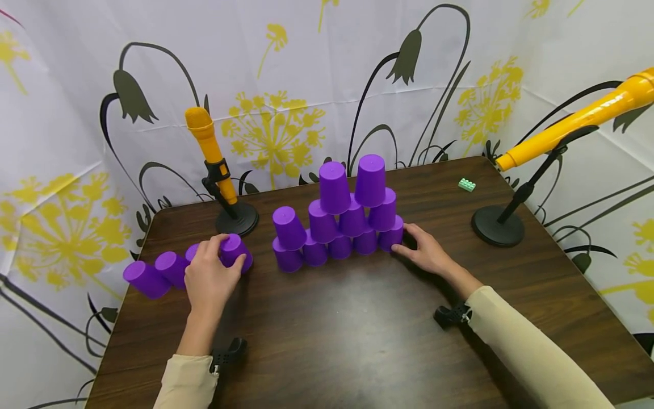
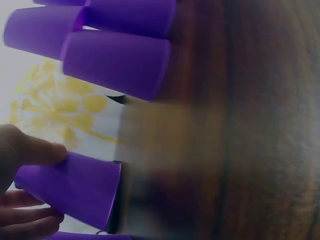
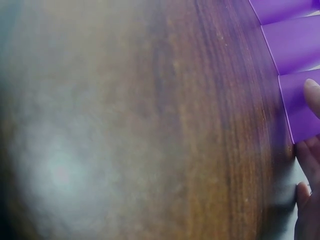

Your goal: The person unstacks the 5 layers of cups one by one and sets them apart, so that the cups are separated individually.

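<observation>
My left hand (image 1: 212,275) grips a purple cup (image 1: 236,254) from above, mouth down, thumb on the near side and fingers on the other. The left wrist view shows that same cup (image 2: 75,187) between thumb and fingers. Several more upturned purple cups (image 1: 148,279) stand in a row left of this hand, one partly hidden behind it. At mid-table, purple cups form a stepped stack (image 1: 352,218), with two cups in its third tier. My right hand (image 1: 426,250) holds the rightmost bottom cup (image 1: 392,234), thumb in front; the right wrist view catches its thumb on that cup (image 3: 297,112).
A yellow microphone (image 1: 209,147) on a black stand is behind the left hand. Another yellow microphone (image 1: 577,122) on a stand (image 1: 498,225) leans at the right. A small green toy brick (image 1: 467,184) lies near the back edge of the dark wooden table (image 1: 337,341).
</observation>
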Tool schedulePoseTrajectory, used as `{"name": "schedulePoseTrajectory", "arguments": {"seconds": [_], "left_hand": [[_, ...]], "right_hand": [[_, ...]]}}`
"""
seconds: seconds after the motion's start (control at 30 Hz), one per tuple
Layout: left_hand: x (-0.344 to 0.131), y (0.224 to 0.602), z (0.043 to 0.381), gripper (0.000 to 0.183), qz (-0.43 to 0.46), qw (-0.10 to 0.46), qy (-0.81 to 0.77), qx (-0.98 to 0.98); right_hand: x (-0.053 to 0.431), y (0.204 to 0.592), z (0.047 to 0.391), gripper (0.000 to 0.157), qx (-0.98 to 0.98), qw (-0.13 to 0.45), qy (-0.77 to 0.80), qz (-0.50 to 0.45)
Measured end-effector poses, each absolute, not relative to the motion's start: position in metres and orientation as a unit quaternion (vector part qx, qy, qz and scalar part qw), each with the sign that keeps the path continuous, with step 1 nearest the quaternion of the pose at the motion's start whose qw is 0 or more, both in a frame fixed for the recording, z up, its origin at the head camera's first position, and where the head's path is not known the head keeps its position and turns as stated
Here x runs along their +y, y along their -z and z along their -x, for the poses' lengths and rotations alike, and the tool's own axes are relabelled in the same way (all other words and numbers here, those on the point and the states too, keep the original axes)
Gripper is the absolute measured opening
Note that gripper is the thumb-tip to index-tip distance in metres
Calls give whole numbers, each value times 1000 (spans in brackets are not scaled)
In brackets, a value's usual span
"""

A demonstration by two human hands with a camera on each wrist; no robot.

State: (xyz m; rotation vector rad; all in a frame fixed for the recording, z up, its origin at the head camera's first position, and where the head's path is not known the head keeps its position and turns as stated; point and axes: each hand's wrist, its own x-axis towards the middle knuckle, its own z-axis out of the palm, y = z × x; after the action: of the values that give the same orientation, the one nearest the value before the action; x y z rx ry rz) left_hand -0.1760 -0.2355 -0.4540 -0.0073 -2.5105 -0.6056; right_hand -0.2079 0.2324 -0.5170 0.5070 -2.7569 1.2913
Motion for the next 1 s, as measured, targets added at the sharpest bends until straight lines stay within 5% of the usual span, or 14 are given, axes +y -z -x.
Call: {"name": "schedulePoseTrajectory", "arguments": {"seconds": [1.0], "left_hand": [[-228,454,174,46,3,329,207,-921]], "right_hand": [[237,520,209,59,-894,32,-414,-166]]}}
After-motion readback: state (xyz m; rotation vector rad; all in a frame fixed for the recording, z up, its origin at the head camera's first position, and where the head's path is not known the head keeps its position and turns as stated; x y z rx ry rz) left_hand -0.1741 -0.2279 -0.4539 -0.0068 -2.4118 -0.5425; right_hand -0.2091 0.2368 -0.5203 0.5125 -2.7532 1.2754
